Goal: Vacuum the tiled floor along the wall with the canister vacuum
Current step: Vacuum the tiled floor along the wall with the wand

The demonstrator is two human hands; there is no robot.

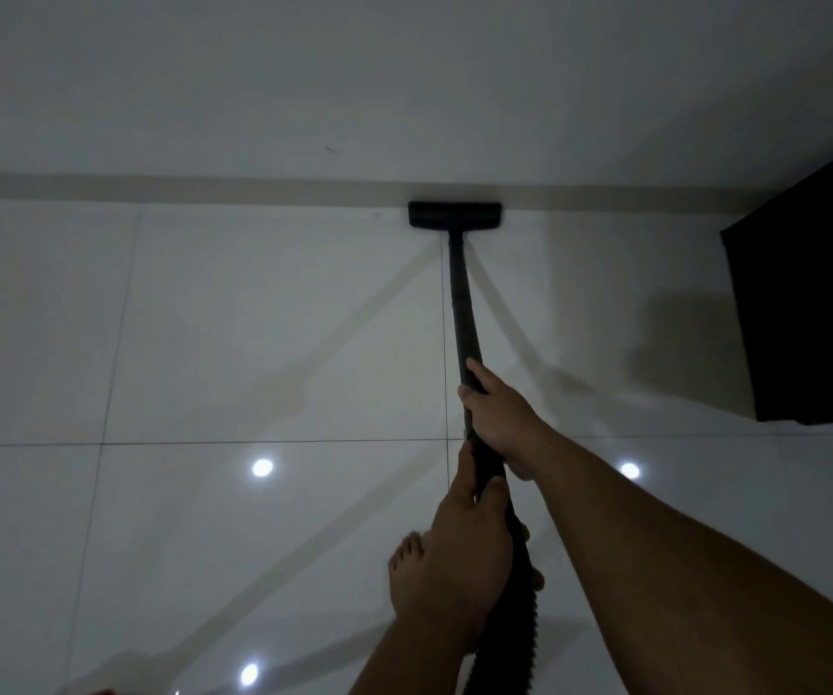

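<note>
Your hose (504, 639) runs off the bottom edge, so you can't see the canister it leads to. Your left hand (459, 549) covers most of your bare foot (404, 559). The dark furniture (815, 303) is cut by the right edge. A red scrap (103, 691) at the bottom edge is too little to identify.

Dim, grainy view; ceiling-light glare spots (262, 467) on glossy floor (253, 318), faint crossing shadows.
</note>
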